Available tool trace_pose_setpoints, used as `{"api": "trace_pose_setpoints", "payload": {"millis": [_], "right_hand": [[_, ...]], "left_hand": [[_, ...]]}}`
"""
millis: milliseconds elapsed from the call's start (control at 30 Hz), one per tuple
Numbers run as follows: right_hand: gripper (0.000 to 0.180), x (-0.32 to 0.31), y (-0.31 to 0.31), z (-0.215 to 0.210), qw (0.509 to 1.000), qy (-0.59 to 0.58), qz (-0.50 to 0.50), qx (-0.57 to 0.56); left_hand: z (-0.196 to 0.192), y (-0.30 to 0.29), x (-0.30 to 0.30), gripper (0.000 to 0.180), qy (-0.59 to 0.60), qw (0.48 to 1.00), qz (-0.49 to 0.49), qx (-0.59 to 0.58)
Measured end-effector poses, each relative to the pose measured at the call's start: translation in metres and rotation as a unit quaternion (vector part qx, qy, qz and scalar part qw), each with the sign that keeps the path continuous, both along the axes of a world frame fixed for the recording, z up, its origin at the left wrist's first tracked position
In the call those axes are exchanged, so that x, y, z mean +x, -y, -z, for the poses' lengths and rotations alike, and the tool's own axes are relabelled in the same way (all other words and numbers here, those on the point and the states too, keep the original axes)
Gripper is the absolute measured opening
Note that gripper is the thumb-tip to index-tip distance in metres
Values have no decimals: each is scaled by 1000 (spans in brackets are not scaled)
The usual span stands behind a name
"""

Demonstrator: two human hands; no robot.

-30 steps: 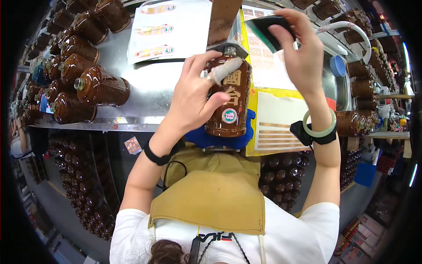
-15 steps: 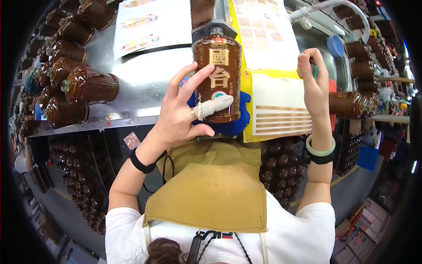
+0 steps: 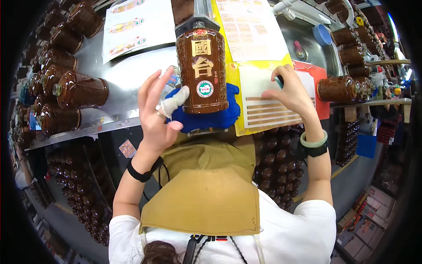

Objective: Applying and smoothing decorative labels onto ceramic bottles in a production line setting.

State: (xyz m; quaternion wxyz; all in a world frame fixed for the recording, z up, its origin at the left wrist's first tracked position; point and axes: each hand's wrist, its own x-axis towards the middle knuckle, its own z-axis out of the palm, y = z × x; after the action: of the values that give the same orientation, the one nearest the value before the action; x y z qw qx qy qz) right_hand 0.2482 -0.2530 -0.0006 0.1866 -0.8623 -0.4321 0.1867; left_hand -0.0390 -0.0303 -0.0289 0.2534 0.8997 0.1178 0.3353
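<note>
A brown glazed bottle (image 3: 214, 94) with gold characters and a round green-and-white emblem lies face up, its neck away from me, on a blue cloth (image 3: 231, 103). My left hand (image 3: 156, 125) is open at the bottle's left side, fingers spread; a pale cloth wrap covers one finger. Its wrapped fingertip is close to the bottle; whether they touch I cannot tell. Over a white sheet with brown strips (image 3: 270, 119), my right hand (image 3: 293, 93) keeps a small dark-green piece (image 3: 279, 81) in its curled fingers, thumb stretched out to the left. The piece's exact kind is hidden.
Several brown bottles (image 3: 83, 88) crowd the metal table's left side, and others (image 3: 336, 89) lie at the right. Printed label sheets (image 3: 140, 26) and a yellow mat (image 3: 239, 127) flank the bottle. A sink (image 3: 314, 50) with a blue bowl (image 3: 322, 34) is at the far right.
My left hand has lifted off the bottle's face and drawn back left, uncovering the emblem. My right hand has moved left and down over the striped sheet. The whole view has shifted slightly.
</note>
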Motion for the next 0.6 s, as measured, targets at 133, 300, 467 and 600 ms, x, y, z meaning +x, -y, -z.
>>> {"api": "trace_pose_setpoints", "payload": {"millis": [133, 300, 467, 600], "right_hand": [[52, 3, -8, 12, 999, -3, -7, -44], [54, 27, -22, 35, 997, 49, 26, 53], [51, 30, -26, 28, 999, 12, -21, 25], [29, 34, -29, 31, 999, -24, -22, 38]], "left_hand": [[20, -18, -1, 80, 75, 994, -15, 83], [6, -4, 6, 86, 125, 990, 1, -62], [2, 4, 11, 95, 108, 979, -10, -172], [4, 10, 14, 87, 169, 967, 3, -191]]}}
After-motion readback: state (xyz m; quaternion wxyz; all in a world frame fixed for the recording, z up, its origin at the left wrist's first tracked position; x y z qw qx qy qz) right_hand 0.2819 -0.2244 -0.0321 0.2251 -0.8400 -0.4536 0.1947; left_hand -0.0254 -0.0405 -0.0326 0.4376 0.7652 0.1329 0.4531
